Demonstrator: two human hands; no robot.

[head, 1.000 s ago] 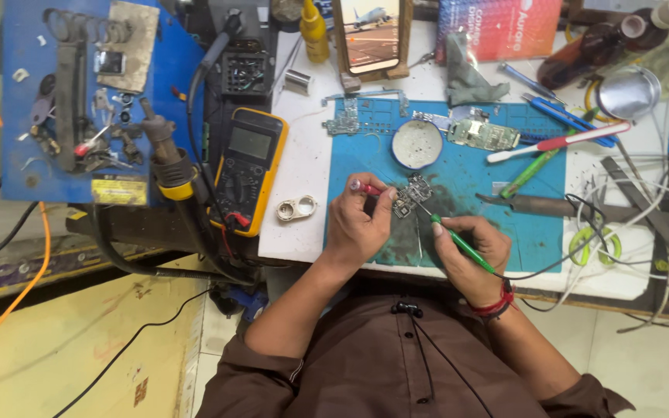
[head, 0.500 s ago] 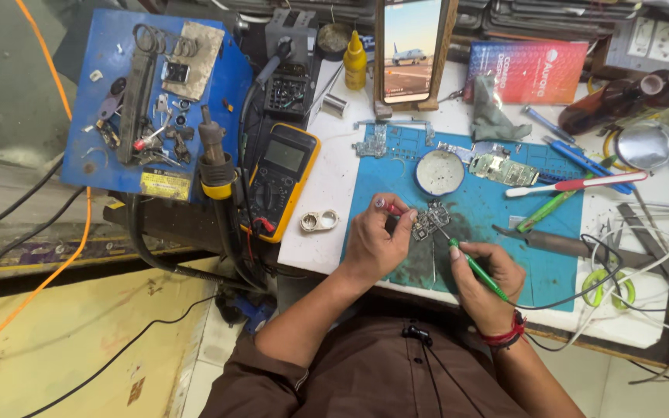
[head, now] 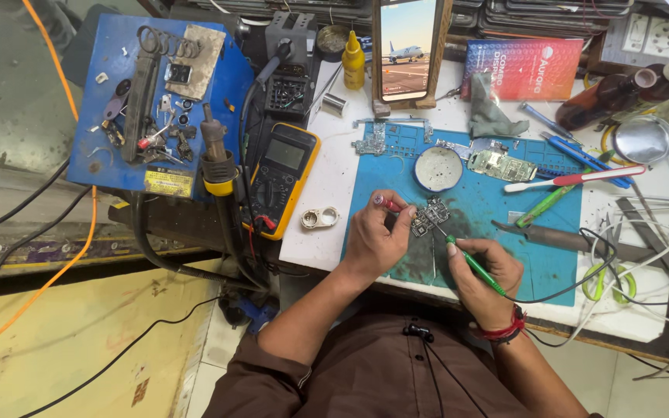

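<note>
A small dark circuit board (head: 430, 214) lies on the blue work mat (head: 551, 255). My left hand (head: 375, 236) rests beside it and pinches a thin red-tipped tool (head: 390, 205) whose point reaches toward the board's left edge. My right hand (head: 483, 280) grips a green-handled soldering iron (head: 470, 263) like a pen, with its fine tip touching the board from the lower right. A black cord runs from the iron off to the right.
A yellow multimeter (head: 282, 174), a hot-air handle (head: 214, 155) and a blue station (head: 160, 101) crowd the left. A round tin (head: 437, 168), another board (head: 499, 165), toothbrush (head: 574, 178), tweezers, propped phone (head: 405, 48), yellow bottle (head: 354, 62) and tangled wires (head: 644, 248) surround the mat.
The view has shifted, so the bench sits lower and further right in frame. Both hands stay on the board with the same tools, shifting only slightly.
</note>
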